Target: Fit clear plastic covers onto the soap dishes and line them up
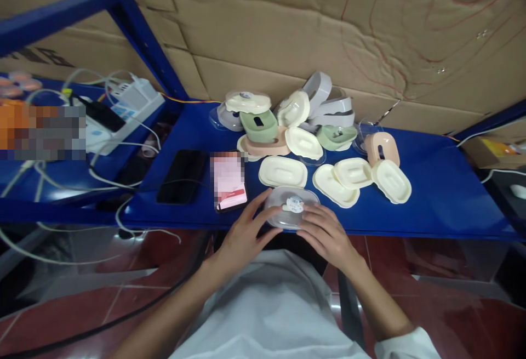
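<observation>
A clear oval plastic lid [291, 206] with a small round sticker lies at the near edge of the blue shelf [435, 194]. My left hand [243, 235] grips its left side, and my right hand [324, 233] holds its right side with fingers curled over the rim. Just beyond it lie cream oval soap-dish parts [282, 171], with more to the right [390, 180]. Behind them is a heap of green [258, 124], pink [382, 147], cream and grey pieces [324, 96].
A black phone [181, 176] and a second phone with a blurred screen [228, 181] lie left of the lid. Farther left are a white power strip [131, 100] and tangled cables. Cardboard [329, 24] backs the shelf. A blue upright [135, 24] stands at the left.
</observation>
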